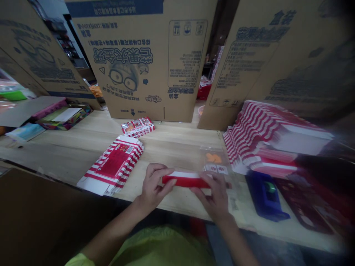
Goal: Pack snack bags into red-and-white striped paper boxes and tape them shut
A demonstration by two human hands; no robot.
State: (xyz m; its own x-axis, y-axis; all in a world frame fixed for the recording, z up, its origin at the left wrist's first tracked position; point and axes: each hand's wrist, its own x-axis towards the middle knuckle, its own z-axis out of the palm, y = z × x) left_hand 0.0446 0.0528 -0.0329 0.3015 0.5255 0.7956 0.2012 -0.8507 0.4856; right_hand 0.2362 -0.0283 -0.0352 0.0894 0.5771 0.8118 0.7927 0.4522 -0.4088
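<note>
Evidently, left hand (155, 184) and right hand (217, 195) pinch a seemingly part-formed red-and-white carton (184, 181); flat cartons (111, 162) left of them look unformed.

One red-and-white piece (186, 180) is in the grip, three cardboard cartons (158, 74) beyond, one striped stack (111, 162) left, one blue dispenser (262, 201) right.

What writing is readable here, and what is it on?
"芒果大金牙": middle carton, large print.
"盒装": middle carton.
"盒装": right carton, near the top.
Too small or blurred to quote surely: the middle carton's blue band and fine print, left carton, striped stack, small striped pack.
</note>
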